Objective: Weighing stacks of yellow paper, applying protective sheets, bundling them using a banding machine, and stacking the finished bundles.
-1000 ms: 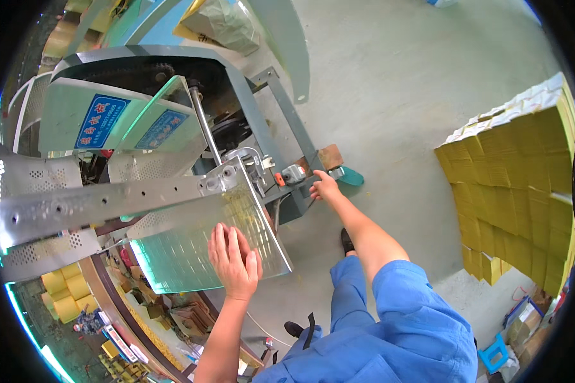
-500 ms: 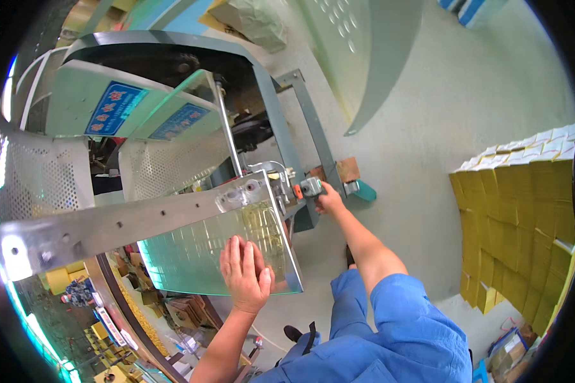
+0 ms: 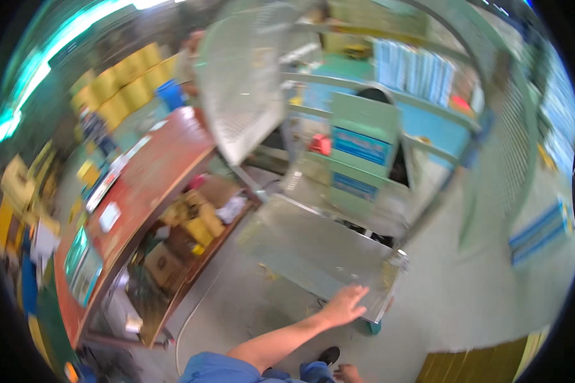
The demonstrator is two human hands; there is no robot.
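Over the near right end of a clear, greenish flat panel (image 3: 300, 239) hangs my left hand (image 3: 345, 306). Its fingers are stretched out and nothing is in them. Blur hides whether the fingertips touch the panel. The panel has a metal edge and is fixed to the front of a grey-green machine. Down by the lower edge of the picture is my right hand (image 3: 347, 373), partly cut off, low beside my shoe. Its fingers look loosely apart and no held thing shows. Behind the panel stand light green plates (image 3: 364, 131) with blue labels.
A red-topped table (image 3: 150, 169) with cardboard pieces on its lower shelf stands at the left. Perforated guards (image 3: 252, 83) flank the machine. Blue-white stacks (image 3: 412, 70) lie behind it. Brown stacked cardboard (image 3: 473, 364) is at lower right. A thin hose (image 3: 184, 325) lies on the floor.
My view has swung left, bringing the table into sight. My right hand has let go of the small grey control box and dropped low. My left hand stays near the panel.
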